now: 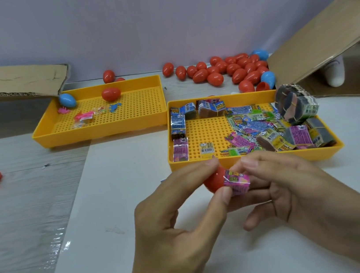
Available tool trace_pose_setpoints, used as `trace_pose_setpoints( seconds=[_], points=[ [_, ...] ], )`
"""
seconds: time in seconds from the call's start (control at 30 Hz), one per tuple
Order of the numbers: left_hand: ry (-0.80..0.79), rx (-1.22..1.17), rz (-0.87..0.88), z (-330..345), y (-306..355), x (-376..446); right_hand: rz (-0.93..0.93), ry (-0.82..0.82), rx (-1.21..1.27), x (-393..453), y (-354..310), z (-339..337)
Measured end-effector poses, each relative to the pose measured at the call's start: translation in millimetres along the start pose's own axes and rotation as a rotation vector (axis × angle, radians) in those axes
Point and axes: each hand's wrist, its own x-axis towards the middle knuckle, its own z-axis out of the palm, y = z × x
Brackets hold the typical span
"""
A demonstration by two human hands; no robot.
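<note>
Looks like the stuffing step: left hand [173, 209] pinches the red egg half [213, 181] just near of the right yellow tray [315, 153], right hand [297, 187] pinches the folded pink leaflet [237, 180] at its mouth, so next it probably wants pushing fully in.

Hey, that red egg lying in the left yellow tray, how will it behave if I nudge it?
The red egg lies on its rounded side, so it would probably roll until the yellow tray wall stops it. Its glossy shell looks slippery to pinch.
</note>
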Motion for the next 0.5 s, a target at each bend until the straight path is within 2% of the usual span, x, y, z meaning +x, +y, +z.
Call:
trace_pose_setpoints(
  seconds=[0.3,0.5],
  points=[
    [-0.085,-0.02,-0.092,-0.6,-2.8,-0.7,0.074,0.088,0.025,-1.1,-2.1,-1.1],
    [-0.116,0.036,-0.074,-2.8,-2.3,1.3,0.173,0.06,0.074,-1.2,-4.4,-5.2]
  ],
)
